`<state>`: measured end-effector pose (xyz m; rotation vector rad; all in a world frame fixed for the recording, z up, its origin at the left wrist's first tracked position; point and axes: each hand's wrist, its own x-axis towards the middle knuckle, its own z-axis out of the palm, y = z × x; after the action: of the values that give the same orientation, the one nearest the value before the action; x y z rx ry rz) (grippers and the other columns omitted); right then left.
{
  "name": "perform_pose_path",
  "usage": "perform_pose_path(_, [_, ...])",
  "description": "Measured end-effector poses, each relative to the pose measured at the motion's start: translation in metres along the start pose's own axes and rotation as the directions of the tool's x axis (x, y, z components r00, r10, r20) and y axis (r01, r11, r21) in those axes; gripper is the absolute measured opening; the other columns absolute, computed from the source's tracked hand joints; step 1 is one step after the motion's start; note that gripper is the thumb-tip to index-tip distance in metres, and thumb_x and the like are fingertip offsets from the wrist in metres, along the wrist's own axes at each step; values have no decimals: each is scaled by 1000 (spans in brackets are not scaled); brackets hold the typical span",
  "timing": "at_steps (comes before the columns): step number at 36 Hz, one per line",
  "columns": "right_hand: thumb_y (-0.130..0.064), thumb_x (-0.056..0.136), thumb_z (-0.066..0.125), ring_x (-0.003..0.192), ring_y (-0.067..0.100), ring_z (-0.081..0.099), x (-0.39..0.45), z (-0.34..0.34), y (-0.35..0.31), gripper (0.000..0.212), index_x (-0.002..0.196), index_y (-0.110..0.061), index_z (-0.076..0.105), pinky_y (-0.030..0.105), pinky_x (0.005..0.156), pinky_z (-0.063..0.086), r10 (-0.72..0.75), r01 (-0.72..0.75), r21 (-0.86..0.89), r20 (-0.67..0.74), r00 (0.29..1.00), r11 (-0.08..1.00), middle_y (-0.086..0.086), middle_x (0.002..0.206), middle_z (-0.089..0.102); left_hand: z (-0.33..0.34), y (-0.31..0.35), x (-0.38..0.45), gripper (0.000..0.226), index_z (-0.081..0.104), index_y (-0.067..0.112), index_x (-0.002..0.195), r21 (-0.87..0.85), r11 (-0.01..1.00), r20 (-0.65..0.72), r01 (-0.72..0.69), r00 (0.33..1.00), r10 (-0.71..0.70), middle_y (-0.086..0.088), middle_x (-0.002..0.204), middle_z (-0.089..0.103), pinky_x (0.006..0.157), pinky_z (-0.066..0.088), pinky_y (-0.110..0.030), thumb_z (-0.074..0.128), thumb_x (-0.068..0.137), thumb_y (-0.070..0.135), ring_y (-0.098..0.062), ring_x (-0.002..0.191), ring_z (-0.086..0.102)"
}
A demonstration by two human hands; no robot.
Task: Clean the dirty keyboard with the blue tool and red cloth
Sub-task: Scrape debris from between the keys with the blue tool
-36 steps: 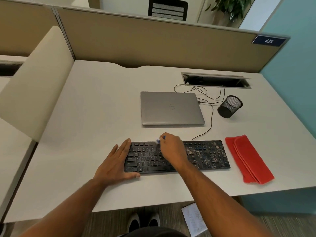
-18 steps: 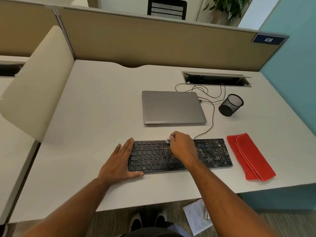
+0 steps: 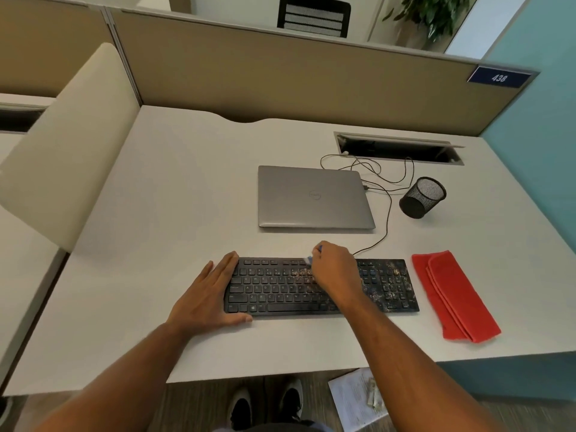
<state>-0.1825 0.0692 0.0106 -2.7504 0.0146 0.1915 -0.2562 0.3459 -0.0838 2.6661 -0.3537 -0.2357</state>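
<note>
A black keyboard (image 3: 274, 291) lies near the desk's front edge, with crumbs over its middle and right part. My left hand (image 3: 207, 296) lies flat with fingers apart against the keyboard's left end. My right hand (image 3: 335, 271) is closed on the blue tool (image 3: 313, 255), of which only a small blue and white tip shows at the keyboard's top row, right of middle. The folded red cloth (image 3: 453, 296) rests on the desk just right of the keyboard.
A closed grey laptop (image 3: 314, 198) sits behind the keyboard, cables running to a desk slot (image 3: 399, 148). A black mesh cup (image 3: 422, 198) stands to its right. A sheet of paper (image 3: 355, 400) lies on the floor by my shoes.
My right hand with the blue tool has moved rightward along the keyboard's top rows. My left hand stays at the left end.
</note>
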Motion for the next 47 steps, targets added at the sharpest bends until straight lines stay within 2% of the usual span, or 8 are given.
perform_pose_path(5, [-25,102,46,74,13,61,1,-15,25,24,95,-17,67,29,66,47,73,-72,25,-48,996,997,-2,85,69,-1,1,0,136,-23,28,160,14,1000,-7,0,1000,0,13,169,-20,124,-16,-23,50,70,100,-1,152,-12])
perform_pose_path(10, [-35,103,51,71,-1,56,-6,-12,0,21,95,-26,68,21,63,37,-105,83,230,85,991,970,-14,81,63,0,2,1,136,-25,28,160,29,1000,2,3,1000,-3,11,170,-20,126,-13,-26,50,71,99,-2,153,-10])
perform_pose_path(18, [-31,103,49,78,15,63,-5,-10,19,25,97,-15,68,34,74,53,-68,65,72,48,997,995,0,89,70,-2,6,-1,134,-21,27,161,20,1000,-27,-4,1000,4,13,169,-20,122,-18,-19,56,74,94,14,143,-29])
perform_pose_path(25, [-32,103,49,72,6,58,2,-17,20,27,83,-26,65,30,69,48,-150,137,203,49,987,970,-13,76,64,0,4,-1,134,-21,27,162,16,1000,-22,9,1000,-9,8,172,-13,129,-4,-33,56,74,93,-4,158,-2])
perform_pose_path(29, [-32,104,49,80,8,60,-1,-8,-1,26,100,-24,73,29,75,49,-281,256,186,122,952,948,-9,90,70,0,4,-1,134,-19,25,162,12,1000,-32,0,999,1,8,172,-14,129,-4,-33,58,75,91,-5,158,-2])
perform_pose_path(35, [-29,102,44,68,11,60,2,-7,14,29,92,-16,68,28,62,46,-153,153,15,84,985,988,-7,75,65,-1,4,0,137,-18,22,163,6,1000,-30,-4,1000,4,8,171,-20,129,-4,-33,59,74,92,-5,158,-7])
perform_pose_path(41, [-27,100,52,69,7,63,9,-13,17,25,85,-20,71,29,62,53,-51,16,286,114,992,958,-13,73,66,-1,1,0,143,-22,19,161,-16,1000,-6,-16,1000,15,6,170,-25,129,-7,-34,61,71,93,-6,157,-13])
perform_pose_path(47, [-27,104,48,63,-1,56,-3,-3,5,26,90,-18,68,12,53,35,-90,54,273,122,989,961,-17,73,60,-4,-2,1,144,-26,19,160,-23,999,21,-46,999,46,5,170,-23,128,-10,-33,61,72,93,-7,157,-17])
